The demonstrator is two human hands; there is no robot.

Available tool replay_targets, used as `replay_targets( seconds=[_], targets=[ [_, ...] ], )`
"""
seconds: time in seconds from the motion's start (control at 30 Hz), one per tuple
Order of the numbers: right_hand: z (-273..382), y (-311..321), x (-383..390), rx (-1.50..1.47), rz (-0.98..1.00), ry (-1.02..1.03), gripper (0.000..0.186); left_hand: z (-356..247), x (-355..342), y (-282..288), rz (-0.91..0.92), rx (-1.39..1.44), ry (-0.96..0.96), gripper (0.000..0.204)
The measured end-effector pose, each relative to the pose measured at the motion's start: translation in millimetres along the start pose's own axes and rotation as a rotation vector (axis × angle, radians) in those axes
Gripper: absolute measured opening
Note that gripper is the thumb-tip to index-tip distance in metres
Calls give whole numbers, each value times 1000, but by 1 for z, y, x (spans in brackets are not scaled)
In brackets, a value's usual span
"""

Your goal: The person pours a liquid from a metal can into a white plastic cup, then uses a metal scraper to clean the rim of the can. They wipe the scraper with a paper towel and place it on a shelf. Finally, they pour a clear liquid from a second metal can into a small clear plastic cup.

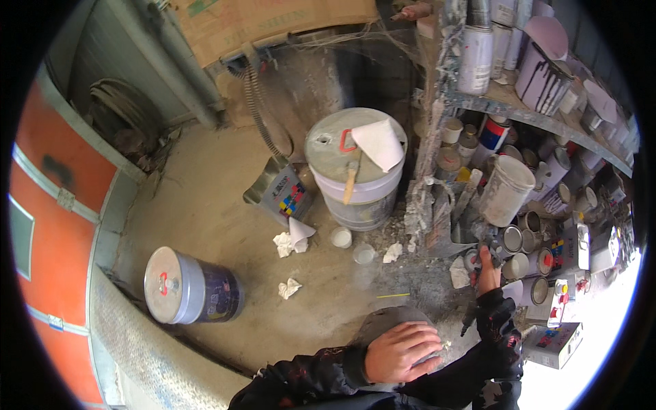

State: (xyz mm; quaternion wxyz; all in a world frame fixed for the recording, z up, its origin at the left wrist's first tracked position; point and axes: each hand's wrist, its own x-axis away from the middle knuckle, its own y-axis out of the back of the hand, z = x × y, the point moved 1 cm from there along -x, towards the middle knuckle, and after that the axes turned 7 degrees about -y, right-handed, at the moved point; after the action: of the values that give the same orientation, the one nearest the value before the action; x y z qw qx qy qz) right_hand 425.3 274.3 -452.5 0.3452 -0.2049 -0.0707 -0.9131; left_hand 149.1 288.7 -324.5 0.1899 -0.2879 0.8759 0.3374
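Note:
My left hand [403, 352] lies palm down, fingers stretched out, over a dark grey rounded surface [386, 321] that I cannot identify. Farther right, my right hand [487, 272] reaches to the foot of the shelf with its fingers curled. Something dark and metallic is at its fingertips, too small and blurred to name. Beside it are a crumpled white paper [459, 273] and open cans, one a grey round tin [511, 239]. A thin dark piece [468, 321] hangs beside my right sleeve.
A large lidded drum [355, 195] bears a white sheet [380, 143] and a wooden-handled brush [350, 184]. A rectangular tin [283, 195] leans beside it. Crumpled paper [290, 288] and small cups [341, 238] dot the floor. A blue pail [198, 290] stands left; a crowded shelf [547, 119] rises right.

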Motion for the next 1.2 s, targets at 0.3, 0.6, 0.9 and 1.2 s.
replay_targets(
  seconds=[0.3, 0.6, 0.9, 1.2],
  targets=[
    [4, 0, -1, 84, 42, -57, 50, 6, -11, 5, 124, -47, 31, 22],
    [-2, -20, 10, 291, -45, 4, 72, -16, -27, -17, 183, -130, 37, 15],
    [1, -5, 13, 271, 99, -49, 69, 24, -43, -42, 346, -35, 251, 26],
    [25, 24, 41, 259, 132, 150, 72, 292, 12, -202, 546, 791, 1347, 32]
  ],
)
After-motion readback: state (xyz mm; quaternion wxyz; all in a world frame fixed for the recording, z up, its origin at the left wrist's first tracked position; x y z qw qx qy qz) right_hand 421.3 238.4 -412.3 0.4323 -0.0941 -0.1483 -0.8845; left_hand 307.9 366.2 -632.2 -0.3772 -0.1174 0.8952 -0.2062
